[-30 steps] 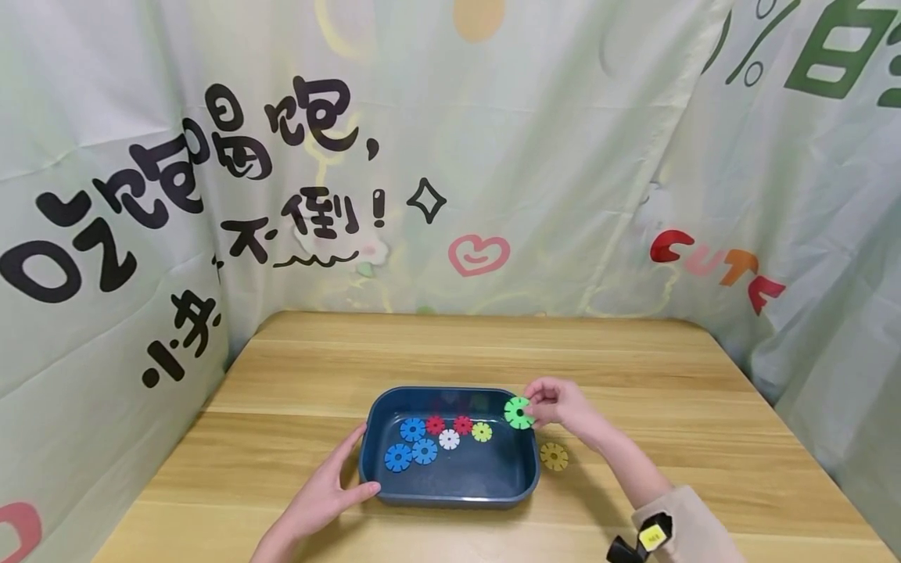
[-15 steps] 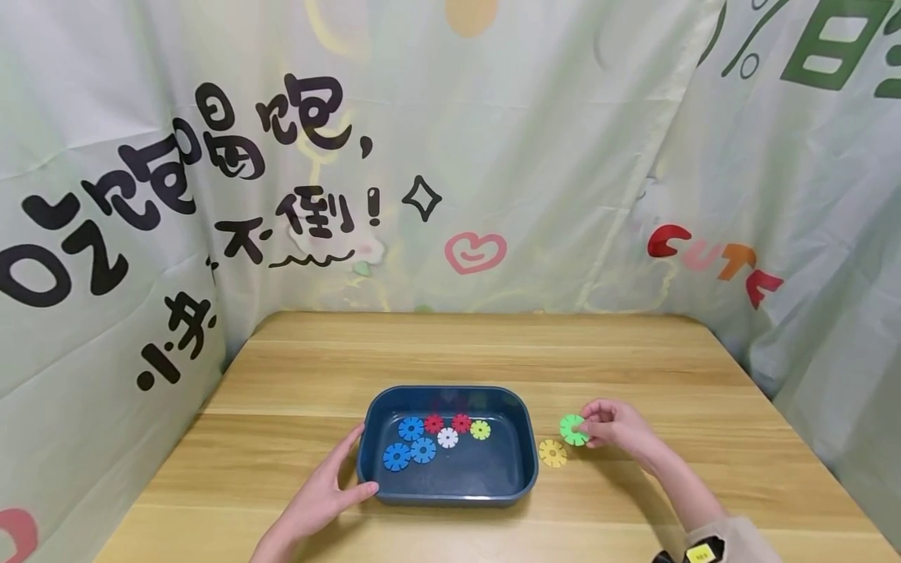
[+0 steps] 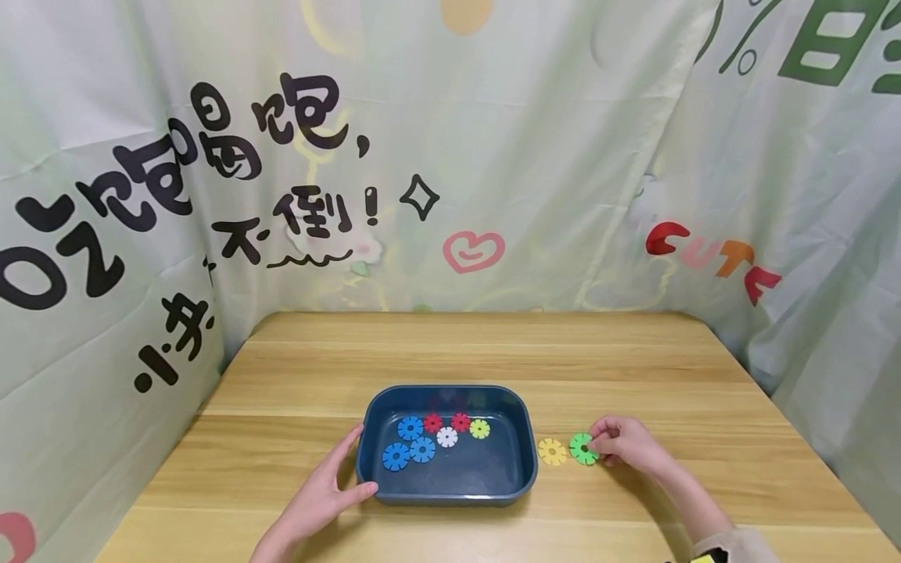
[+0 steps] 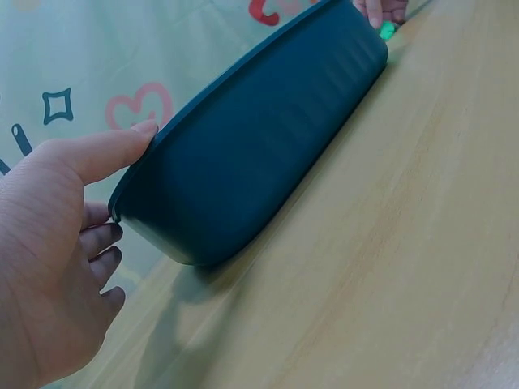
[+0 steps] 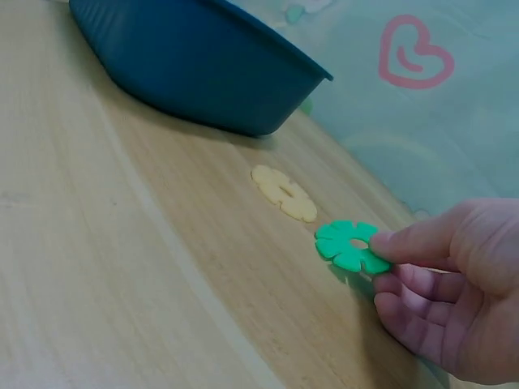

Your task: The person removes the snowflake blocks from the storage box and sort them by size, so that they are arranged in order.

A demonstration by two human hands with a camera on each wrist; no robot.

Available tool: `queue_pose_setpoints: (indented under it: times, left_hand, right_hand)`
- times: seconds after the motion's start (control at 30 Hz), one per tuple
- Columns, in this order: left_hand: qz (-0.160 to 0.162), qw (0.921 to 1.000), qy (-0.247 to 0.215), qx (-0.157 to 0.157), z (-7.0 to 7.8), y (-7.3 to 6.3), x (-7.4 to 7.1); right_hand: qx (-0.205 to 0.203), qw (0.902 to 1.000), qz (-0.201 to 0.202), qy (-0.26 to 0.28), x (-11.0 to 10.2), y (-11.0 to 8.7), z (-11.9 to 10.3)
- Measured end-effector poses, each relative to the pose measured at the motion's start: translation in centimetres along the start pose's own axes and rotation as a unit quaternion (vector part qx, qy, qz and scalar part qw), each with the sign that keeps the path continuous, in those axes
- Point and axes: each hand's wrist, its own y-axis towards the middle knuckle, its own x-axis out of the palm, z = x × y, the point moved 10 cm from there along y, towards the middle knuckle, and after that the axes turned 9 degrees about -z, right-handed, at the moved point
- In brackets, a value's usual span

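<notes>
A green notched plastic disc [image 3: 583,449] with a centre hole is pinched between the thumb and fingers of my right hand [image 3: 629,444], low over the wood to the right of the dark blue basin [image 3: 450,499]. Just left of it, a yellow disc [image 3: 552,452] of the same kind lies flat on the table, seen in the right wrist view between the basin and the green disc [image 5: 349,245]. My left hand [image 3: 325,491] holds the basin's left end, thumb at the front corner of the rim [image 4: 154,138] and fingers along the side.
Inside the basin lie blue discs [image 3: 422,449], smaller red discs [image 3: 461,422], a white disc [image 3: 446,437] and a yellow-green disc [image 3: 480,428]. The wooden table [image 3: 479,352] runs back to a printed curtain [image 3: 535,156] that also closes both sides.
My right hand has carried the green disc from over the basin's right rim out to the right, then down beside the yellow disc. The left hand keeps its place on the basin.
</notes>
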Motion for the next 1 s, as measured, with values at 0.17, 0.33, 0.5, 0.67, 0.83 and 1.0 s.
queue_pose_setpoints:
  times: [0.17, 0.33, 0.5, 0.67, 0.83, 1.0]
  left_hand:
    - [0.002, 1.0, -0.002, 0.008, 0.2, 0.0, 0.0]
    - [0.002, 0.9999, -0.008, 0.013, 0.3, 0.0, -0.1]
    - [0.0, 0.9999, -0.009, 0.007, 0.2, 0.0, -0.1]
    - [0.001, 0.9999, -0.011, 0.007, 0.2, 0.1, -0.1]
    - [0.002, 1.0, -0.007, 0.005, 0.2, 0.0, 0.0]
    - [-0.001, 1.0, -0.004, 0.003, 0.2, 0.0, 0.0]
  right_hand:
    - [0.0, 0.9986, 0.025, -0.045, 0.1, -0.3, -0.6]
    - [0.001, 0.9952, 0.055, -0.081, 0.0, -0.3, -1.1]
    - [0.009, 0.9925, 0.072, -0.098, 0.1, -0.3, -1.1]
    - [0.016, 0.9917, 0.081, -0.099, 0.1, -0.3, -0.9]
    - [0.019, 0.9906, 0.084, -0.106, -0.1, -0.4, -0.8]
    - [0.025, 0.9891, 0.099, -0.106, -0.3, -0.6, -0.5]
